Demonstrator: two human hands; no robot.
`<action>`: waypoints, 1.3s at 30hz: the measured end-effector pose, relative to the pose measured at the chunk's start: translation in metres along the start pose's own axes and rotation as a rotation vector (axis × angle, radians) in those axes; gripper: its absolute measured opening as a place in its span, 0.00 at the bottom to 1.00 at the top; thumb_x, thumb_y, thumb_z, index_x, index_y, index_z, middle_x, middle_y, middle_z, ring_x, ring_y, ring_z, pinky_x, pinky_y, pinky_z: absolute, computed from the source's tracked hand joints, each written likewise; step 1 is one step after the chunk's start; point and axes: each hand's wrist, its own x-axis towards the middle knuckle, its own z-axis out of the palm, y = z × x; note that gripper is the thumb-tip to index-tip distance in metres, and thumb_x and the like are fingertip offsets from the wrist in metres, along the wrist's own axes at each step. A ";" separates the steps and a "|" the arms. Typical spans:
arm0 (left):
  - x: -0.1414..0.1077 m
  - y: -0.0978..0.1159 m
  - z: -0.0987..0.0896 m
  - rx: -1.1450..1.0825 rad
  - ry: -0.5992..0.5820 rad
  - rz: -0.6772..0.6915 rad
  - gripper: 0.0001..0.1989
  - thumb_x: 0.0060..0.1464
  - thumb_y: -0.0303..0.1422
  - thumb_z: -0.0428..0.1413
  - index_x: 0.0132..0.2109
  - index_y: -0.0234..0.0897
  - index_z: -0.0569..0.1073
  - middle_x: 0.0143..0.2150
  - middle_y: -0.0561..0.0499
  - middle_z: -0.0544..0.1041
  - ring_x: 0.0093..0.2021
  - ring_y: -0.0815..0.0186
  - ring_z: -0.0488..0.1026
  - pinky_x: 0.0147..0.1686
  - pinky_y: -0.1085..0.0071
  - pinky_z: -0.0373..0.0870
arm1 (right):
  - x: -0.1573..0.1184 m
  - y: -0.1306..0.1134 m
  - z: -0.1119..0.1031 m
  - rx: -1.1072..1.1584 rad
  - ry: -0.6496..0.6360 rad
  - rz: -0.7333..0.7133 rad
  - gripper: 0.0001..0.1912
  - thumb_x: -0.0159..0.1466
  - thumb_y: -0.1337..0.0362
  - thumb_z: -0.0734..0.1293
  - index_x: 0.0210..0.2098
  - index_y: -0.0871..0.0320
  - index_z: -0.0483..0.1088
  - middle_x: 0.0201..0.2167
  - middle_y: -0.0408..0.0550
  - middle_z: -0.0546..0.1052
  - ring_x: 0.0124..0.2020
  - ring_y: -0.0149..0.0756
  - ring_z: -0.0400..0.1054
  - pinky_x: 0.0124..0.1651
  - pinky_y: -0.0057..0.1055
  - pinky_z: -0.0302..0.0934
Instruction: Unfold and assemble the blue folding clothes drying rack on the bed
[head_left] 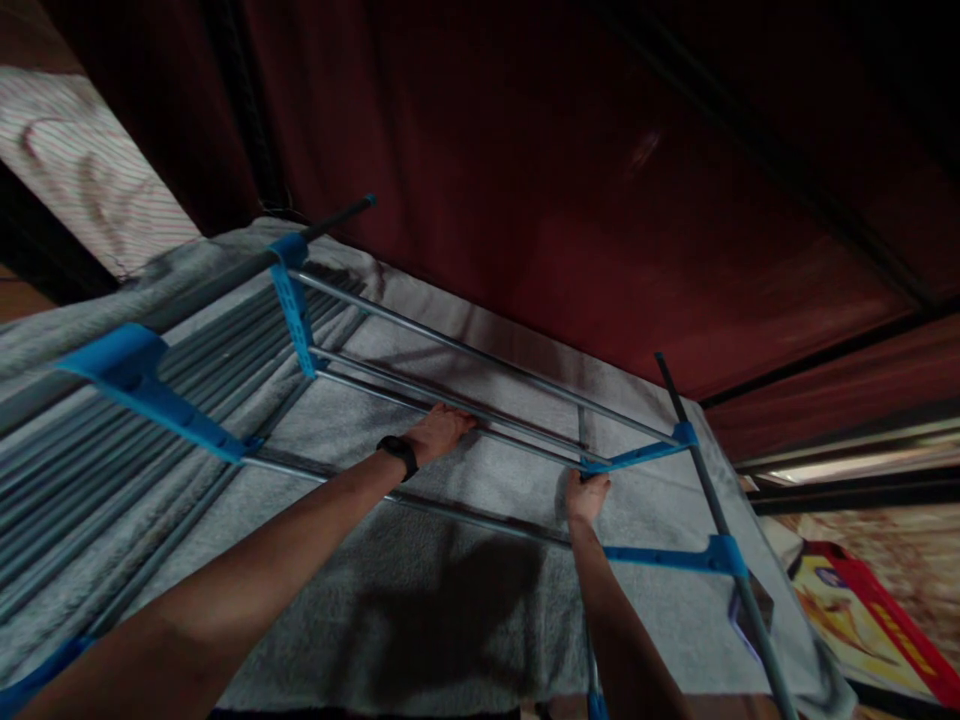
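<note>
A rack of grey metal tubes [480, 520] and blue plastic brackets [169, 405] lies across a grey blanket. My left hand [442, 432], with a black band on its wrist, rests at a crossing tube near the middle, its fingers around or over it. My right hand [587, 497] is closed at the inner end of a blue bracket [645, 457] on the right, where the tubes meet it. Its fingertips are partly hidden there.
Several loose grey tubes [187, 370] lie side by side at the left. A dark phone-like object [752, 612] is at the right, near a red and yellow package [862, 625]. Dark red fabric [525, 180] rises behind the blanket [465, 620].
</note>
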 end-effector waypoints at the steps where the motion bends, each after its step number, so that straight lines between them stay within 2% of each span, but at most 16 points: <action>1: -0.001 0.001 0.000 0.017 0.011 -0.006 0.22 0.61 0.20 0.49 0.54 0.42 0.78 0.54 0.47 0.82 0.53 0.58 0.78 0.57 0.59 0.66 | 0.000 0.000 0.000 0.005 -0.005 0.007 0.13 0.55 0.58 0.64 0.38 0.52 0.58 0.42 0.59 0.72 0.54 0.56 0.65 0.58 0.50 0.61; 6: -0.011 0.008 -0.001 0.154 0.043 0.016 0.22 0.63 0.20 0.47 0.58 0.41 0.75 0.59 0.45 0.78 0.58 0.56 0.74 0.58 0.57 0.64 | 0.000 -0.001 -0.002 0.038 -0.030 0.041 0.15 0.52 0.57 0.66 0.36 0.51 0.58 0.40 0.58 0.73 0.52 0.57 0.66 0.56 0.51 0.62; 13: -0.018 0.002 0.001 0.245 0.094 0.047 0.22 0.63 0.21 0.47 0.61 0.40 0.71 0.56 0.42 0.77 0.55 0.55 0.73 0.55 0.57 0.64 | 0.003 0.002 -0.004 0.063 -0.056 0.064 0.17 0.51 0.53 0.66 0.36 0.49 0.57 0.33 0.46 0.69 0.47 0.49 0.66 0.55 0.47 0.62; 19: -0.014 -0.004 0.006 0.256 0.073 0.055 0.24 0.62 0.22 0.49 0.62 0.43 0.72 0.53 0.42 0.78 0.54 0.54 0.73 0.54 0.57 0.65 | 0.006 0.006 -0.004 0.058 -0.072 0.062 0.17 0.51 0.53 0.67 0.34 0.48 0.55 0.29 0.42 0.66 0.45 0.48 0.64 0.55 0.49 0.62; 23: -0.014 -0.002 0.004 0.251 0.065 0.044 0.24 0.63 0.21 0.48 0.62 0.43 0.72 0.49 0.43 0.79 0.50 0.55 0.75 0.53 0.58 0.65 | 0.006 0.007 -0.003 0.053 -0.073 0.059 0.17 0.51 0.53 0.66 0.34 0.48 0.55 0.29 0.42 0.66 0.45 0.48 0.64 0.55 0.48 0.62; 32: -0.012 -0.003 0.002 0.155 0.076 0.018 0.23 0.62 0.22 0.51 0.60 0.45 0.74 0.51 0.44 0.80 0.50 0.57 0.76 0.54 0.60 0.66 | 0.005 0.005 -0.004 0.044 -0.082 0.057 0.19 0.52 0.53 0.65 0.38 0.49 0.54 0.32 0.45 0.68 0.47 0.49 0.64 0.56 0.48 0.61; 39: -0.012 -0.001 0.001 0.173 0.042 0.000 0.25 0.63 0.21 0.48 0.62 0.45 0.73 0.51 0.44 0.80 0.50 0.58 0.76 0.55 0.59 0.66 | 0.003 0.002 -0.004 0.029 -0.071 0.078 0.18 0.52 0.53 0.65 0.37 0.49 0.54 0.33 0.46 0.68 0.48 0.50 0.65 0.55 0.47 0.62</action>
